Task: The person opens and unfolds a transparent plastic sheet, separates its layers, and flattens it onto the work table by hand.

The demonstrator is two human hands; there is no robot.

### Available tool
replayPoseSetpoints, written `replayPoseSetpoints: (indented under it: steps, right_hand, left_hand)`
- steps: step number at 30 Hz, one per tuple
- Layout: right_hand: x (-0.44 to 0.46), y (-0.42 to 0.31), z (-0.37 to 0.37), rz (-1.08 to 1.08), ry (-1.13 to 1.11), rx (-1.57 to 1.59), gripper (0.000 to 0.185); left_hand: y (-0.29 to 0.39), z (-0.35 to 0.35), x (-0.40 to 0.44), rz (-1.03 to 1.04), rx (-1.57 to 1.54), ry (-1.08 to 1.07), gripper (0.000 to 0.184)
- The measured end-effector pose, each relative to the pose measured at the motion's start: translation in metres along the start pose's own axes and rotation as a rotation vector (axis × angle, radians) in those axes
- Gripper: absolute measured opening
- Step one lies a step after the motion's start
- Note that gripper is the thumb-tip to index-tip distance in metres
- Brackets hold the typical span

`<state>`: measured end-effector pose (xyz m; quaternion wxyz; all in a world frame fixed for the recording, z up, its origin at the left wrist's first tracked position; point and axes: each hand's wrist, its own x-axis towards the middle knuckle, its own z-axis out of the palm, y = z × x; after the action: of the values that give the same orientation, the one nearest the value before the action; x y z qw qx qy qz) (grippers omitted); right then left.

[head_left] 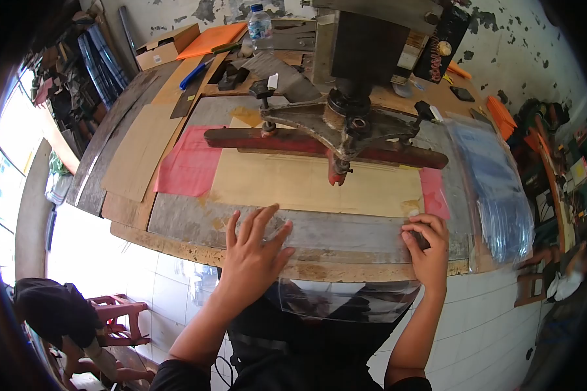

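Note:
My left hand (251,254) rests palm down with spread fingers at the left part of a clear plastic sheet (346,238). The sheet lies on the grey work surface and hangs over the table's front edge. At its right side my right hand (427,247) has curled fingers, thumb and forefinger pinched on the sheet's edge. Just beyond the hands lies a yellowish sheet (306,186), with pink material (189,163) showing at both its ends. A press head with a long red bar (385,155) stands over the yellowish sheet.
Brown cardboard (137,150) lies at the left. Stacked clear plastic (499,195) is at the right. A water bottle (259,29), an orange folder (212,39) and a phone (462,94) are at the back. Another person (59,313) is at the lower left beside a red stool (120,319).

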<state>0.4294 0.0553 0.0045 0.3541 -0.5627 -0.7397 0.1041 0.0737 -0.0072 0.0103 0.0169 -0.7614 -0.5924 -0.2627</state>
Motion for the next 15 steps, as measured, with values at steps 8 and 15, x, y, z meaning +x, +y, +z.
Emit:
replayPoseSetpoints:
  steps: [8,15]
  right_hand:
    - [-0.002,0.004,0.002,0.002,-0.004,-0.015,0.016]
    - [-0.002,-0.006,0.003,-0.114,0.038,-0.154,0.022]
  left_hand:
    - [-0.002,0.009,-0.005,0.074,0.051,-0.122,0.042]
    - [0.002,0.005,-0.002,0.203,0.059,-0.147,0.052]
